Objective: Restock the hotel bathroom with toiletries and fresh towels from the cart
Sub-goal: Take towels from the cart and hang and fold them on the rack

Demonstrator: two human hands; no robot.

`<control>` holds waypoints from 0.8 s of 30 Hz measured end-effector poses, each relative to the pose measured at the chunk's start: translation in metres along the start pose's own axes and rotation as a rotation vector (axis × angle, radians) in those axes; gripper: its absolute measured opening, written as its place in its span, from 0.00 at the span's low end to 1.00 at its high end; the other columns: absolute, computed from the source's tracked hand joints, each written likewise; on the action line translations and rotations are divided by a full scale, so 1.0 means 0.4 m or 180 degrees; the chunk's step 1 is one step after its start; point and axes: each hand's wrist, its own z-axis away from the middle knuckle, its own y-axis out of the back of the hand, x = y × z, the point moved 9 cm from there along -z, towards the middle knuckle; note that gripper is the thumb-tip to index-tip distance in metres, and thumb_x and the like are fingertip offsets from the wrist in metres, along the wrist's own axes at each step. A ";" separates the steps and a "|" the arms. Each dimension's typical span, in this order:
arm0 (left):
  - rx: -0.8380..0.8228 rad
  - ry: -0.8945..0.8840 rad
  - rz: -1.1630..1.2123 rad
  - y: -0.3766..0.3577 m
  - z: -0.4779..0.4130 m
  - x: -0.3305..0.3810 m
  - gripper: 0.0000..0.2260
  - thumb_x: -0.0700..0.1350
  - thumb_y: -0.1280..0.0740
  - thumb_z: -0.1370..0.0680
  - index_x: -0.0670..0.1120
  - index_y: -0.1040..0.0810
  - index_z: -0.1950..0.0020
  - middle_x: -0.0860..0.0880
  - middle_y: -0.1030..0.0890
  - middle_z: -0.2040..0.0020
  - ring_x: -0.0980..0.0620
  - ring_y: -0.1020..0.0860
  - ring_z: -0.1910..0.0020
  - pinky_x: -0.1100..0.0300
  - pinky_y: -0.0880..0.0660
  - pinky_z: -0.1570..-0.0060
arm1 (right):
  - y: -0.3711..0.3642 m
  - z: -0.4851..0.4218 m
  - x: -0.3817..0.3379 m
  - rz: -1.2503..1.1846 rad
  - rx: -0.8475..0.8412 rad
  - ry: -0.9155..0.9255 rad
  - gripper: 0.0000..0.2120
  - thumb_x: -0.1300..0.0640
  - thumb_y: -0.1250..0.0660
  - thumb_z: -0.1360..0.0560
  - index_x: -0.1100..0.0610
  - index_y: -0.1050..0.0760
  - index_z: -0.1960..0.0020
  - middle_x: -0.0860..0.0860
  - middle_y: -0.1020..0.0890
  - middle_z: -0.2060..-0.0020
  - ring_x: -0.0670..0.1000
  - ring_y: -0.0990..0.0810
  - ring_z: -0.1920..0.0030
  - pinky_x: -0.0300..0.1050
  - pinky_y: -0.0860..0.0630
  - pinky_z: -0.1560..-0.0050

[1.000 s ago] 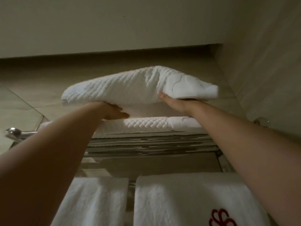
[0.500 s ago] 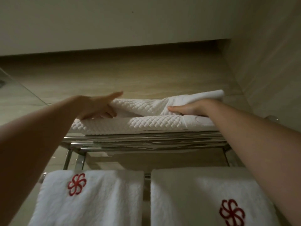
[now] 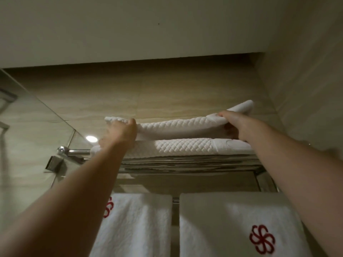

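A white quilted folded towel (image 3: 178, 126) lies on top of a second folded white towel (image 3: 185, 147) on a chrome wall rack (image 3: 185, 163) above my head. My left hand (image 3: 121, 133) grips the upper towel's left end, fingers curled over its edge. My right hand (image 3: 234, 124) pinches its right end, thumb on top and fingers under, lifting that end a little. Two white towels with red flower emblems hang below the rack, one on the left (image 3: 135, 225) and one on the right (image 3: 239, 225).
A glass shower panel (image 3: 35, 130) with a chrome hinge fitting (image 3: 62, 151) stands at the left. Beige tiled wall (image 3: 148, 97) runs behind the rack, another wall (image 3: 306, 80) closes the right side, and the ceiling is close above.
The upper towel was held above the rack, then laid on the lower towel. Both hands have since shifted to its ends and now grip them, raising the right end slightly.
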 end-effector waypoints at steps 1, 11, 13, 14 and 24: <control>0.0131 -0.0110 -0.0137 0.007 0.010 0.004 0.18 0.57 0.47 0.23 0.44 0.29 0.51 0.41 0.25 0.53 0.43 0.26 0.52 0.45 0.30 0.40 | -0.007 0.004 -0.001 -0.0027 -0.0030 -0.0018 0.29 0.42 0.36 0.28 0.60 0.31 0.35 0.59 0.23 0.44 0.59 0.24 0.44 0.55 0.28 0.38; 0.0672 -0.0069 -0.0345 0.032 0.055 -0.044 0.19 0.55 0.49 0.21 0.44 0.27 0.59 0.41 0.23 0.57 0.43 0.26 0.50 0.42 0.43 0.32 | -0.028 0.022 -0.005 -0.0068 -0.0250 0.0024 0.25 0.47 0.33 0.26 0.62 0.32 0.36 0.58 0.26 0.42 0.58 0.25 0.42 0.51 0.27 0.40; 0.0812 0.0051 -0.0324 0.037 0.065 -0.053 0.21 0.55 0.48 0.21 0.40 0.24 0.52 0.38 0.22 0.49 0.41 0.28 0.42 0.42 0.42 0.32 | -0.008 0.021 -0.006 -0.0365 0.0019 0.0050 0.23 0.49 0.35 0.26 0.62 0.33 0.36 0.57 0.25 0.45 0.56 0.23 0.49 0.50 0.25 0.51; 0.0870 0.0147 -0.0268 0.039 0.071 -0.057 0.22 0.54 0.48 0.21 0.38 0.24 0.48 0.38 0.23 0.45 0.40 0.30 0.39 0.42 0.43 0.32 | 0.006 0.020 -0.006 -0.0473 0.0212 0.0070 0.24 0.49 0.34 0.26 0.60 0.33 0.36 0.57 0.24 0.46 0.55 0.23 0.53 0.49 0.25 0.58; 0.0904 -0.1072 -0.0882 0.029 0.148 0.008 0.24 0.51 0.51 0.19 0.47 0.49 0.24 0.48 0.62 0.23 0.48 0.64 0.25 0.48 0.66 0.29 | 0.104 0.076 -0.022 -0.0692 0.1769 0.0874 0.18 0.55 0.37 0.24 0.58 0.33 0.35 0.57 0.24 0.40 0.57 0.23 0.43 0.45 0.28 0.54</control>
